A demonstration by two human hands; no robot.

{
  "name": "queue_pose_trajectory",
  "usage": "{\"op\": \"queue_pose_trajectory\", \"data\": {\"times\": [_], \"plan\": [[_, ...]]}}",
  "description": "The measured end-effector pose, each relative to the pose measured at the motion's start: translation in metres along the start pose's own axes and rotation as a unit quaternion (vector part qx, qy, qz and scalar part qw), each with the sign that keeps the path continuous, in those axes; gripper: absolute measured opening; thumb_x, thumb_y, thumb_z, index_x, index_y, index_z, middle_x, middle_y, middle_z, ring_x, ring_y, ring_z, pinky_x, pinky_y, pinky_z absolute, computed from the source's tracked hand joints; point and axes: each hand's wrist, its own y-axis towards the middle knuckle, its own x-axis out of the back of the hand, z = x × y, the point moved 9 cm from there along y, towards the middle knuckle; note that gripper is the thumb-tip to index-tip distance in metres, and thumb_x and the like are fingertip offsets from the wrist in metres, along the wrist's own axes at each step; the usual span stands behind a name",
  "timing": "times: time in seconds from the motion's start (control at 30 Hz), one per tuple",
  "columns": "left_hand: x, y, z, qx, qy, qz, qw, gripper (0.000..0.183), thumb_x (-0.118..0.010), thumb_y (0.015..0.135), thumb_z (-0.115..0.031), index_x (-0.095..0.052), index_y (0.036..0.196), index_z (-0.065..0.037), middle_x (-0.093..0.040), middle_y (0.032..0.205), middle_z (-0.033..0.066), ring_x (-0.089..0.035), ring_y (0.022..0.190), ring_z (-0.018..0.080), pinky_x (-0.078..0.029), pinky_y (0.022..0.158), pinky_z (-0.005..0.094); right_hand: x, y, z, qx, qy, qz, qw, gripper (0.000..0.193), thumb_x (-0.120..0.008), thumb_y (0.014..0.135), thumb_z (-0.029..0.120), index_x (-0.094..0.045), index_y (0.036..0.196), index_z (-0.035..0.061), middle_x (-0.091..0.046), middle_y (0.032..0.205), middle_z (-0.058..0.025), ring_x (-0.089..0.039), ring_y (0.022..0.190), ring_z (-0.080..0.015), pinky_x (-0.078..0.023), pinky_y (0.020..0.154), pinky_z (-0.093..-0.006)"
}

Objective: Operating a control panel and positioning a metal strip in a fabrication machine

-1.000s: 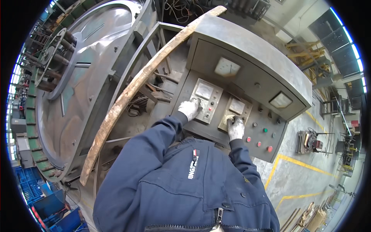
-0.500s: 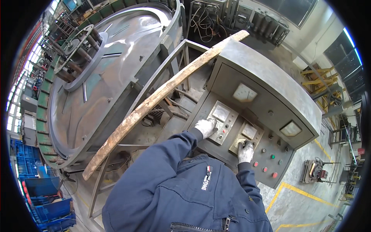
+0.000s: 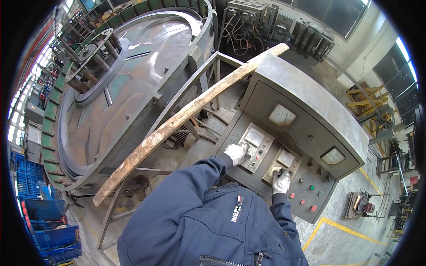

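Observation:
A grey control console (image 3: 310, 128) stands in front of me with two small meter modules set in its sloping panel. My left hand (image 3: 236, 154), in a white knit glove, is closed at the lower left of the left module (image 3: 257, 144); its fingers mostly cover the knob there. On the right module (image 3: 286, 158), my right hand (image 3: 281, 181), gloved the same way, pinches a dark knob (image 3: 278, 172). To the right of that hand are red push buttons (image 3: 302, 201) and green push buttons (image 3: 312, 187). A dial gauge (image 3: 282, 115) sits above the modules.
A large round metal plate (image 3: 133, 88) with rollers (image 3: 95, 62) lies at the left inside a frame. A long rough wooden pole (image 3: 191, 106) slants across between it and the console. Blue racks (image 3: 49, 226) stand lower left, and yellow floor lines (image 3: 346, 230) run at right.
The slots in the round plate have shifted position, so it appears to have turned. My view has moved slightly. Both hands stay at the same modules.

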Motion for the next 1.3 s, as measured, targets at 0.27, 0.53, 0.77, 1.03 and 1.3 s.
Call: {"op": "queue_pose_trajectory", "data": {"times": [0.27, 0.53, 0.77, 1.03, 1.3], "plan": [[0.007, -0.005, -0.005, -0.042, 0.004, -0.013, 0.999, 0.035, -0.057, 0.097, -0.035, -0.054, 0.118, -0.007, -0.069, 0.103, 0.0219, -0.070, 0.090, 0.0420, -0.055, 0.077, 0.0543, 0.001, -0.001, 0.001, 0.016, -0.010, -0.011, 1.000, 0.036, -0.072, 0.085, 0.029, -0.065, 0.107, 0.0007, -0.069, 0.101, -0.0230, -0.066, 0.097, -0.0392, -0.052, 0.087, -0.0468], [0.014, -0.011, -0.011, -0.026, 0.001, 0.017, 1.000, 0.030, -0.057, 0.096, -0.028, -0.056, 0.115, -0.005, -0.067, 0.112, 0.0221, -0.068, 0.100, 0.0412, -0.054, 0.085, 0.0525, 0.003, -0.002, 0.006, 0.018, -0.003, -0.011, 1.000, 0.035, -0.072, 0.085, 0.027, -0.066, 0.105, -0.0004, -0.070, 0.101, -0.0234, -0.067, 0.097, -0.0395, -0.053, 0.087, -0.0461], [0.008, -0.006, -0.005, -0.039, -0.015, -0.016, 0.999, 0.030, -0.057, 0.096, -0.029, -0.057, 0.113, -0.005, -0.068, 0.106, 0.0222, -0.068, 0.096, 0.0419, -0.054, 0.082, 0.0525, 0.004, -0.004, 0.006, 0.015, -0.012, -0.015, 1.000, 0.036, -0.071, 0.085, 0.027, -0.066, 0.105, -0.0021, -0.070, 0.102, -0.0243, -0.067, 0.099, -0.0397, -0.052, 0.089, -0.0458], [0.009, -0.009, -0.004, -0.037, -0.028, -0.022, 0.999, 0.028, -0.057, 0.096, -0.027, -0.058, 0.112, -0.005, -0.067, 0.108, 0.0226, -0.067, 0.098, 0.0423, -0.054, 0.084, 0.0526, 0.005, -0.002, 0.010, 0.033, 0.005, -0.012, 0.999, 0.035, -0.072, 0.085, 0.027, -0.066, 0.105, -0.0009, -0.070, 0.100, -0.0244, -0.067, 0.097, -0.0406, -0.052, 0.088, -0.0478], [0.008, -0.008, -0.004, -0.044, -0.026, -0.033, 0.998, 0.028, -0.058, 0.095, -0.029, -0.058, 0.112, -0.006, -0.066, 0.107, 0.0223, -0.068, 0.095, 0.0427, -0.054, 0.082, 0.0533, 0.001, -0.002, 0.006, 0.037, -0.004, -0.007, 0.999, 0.036, -0.070, 0.086, 0.030, -0.065, 0.105, -0.0011, -0.069, 0.101, -0.0257, -0.067, 0.097, -0.0419, -0.052, 0.088, -0.0488]]}}
